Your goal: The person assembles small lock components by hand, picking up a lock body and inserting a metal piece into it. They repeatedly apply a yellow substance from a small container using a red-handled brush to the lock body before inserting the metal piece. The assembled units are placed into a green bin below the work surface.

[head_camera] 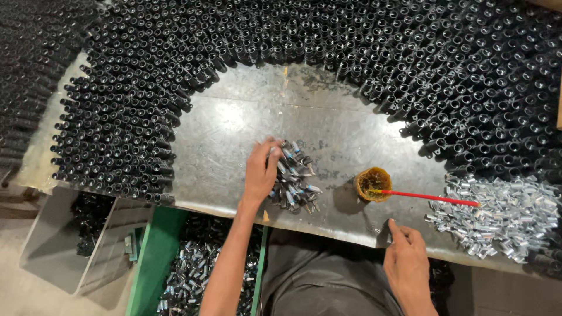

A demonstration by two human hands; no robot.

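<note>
Head: 2 hands; left hand (261,169) on parts pile (295,178)

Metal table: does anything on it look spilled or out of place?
Nothing looks spilled. The red stick lies tilted across the small yellow cup, its far end resting in the loose silver parts. The black tubes stand packed.

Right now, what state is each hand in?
Left hand: open, fingers resting on the small pile of metal parts.
Right hand: empty, fingertips on the metal table's edge.
</note>
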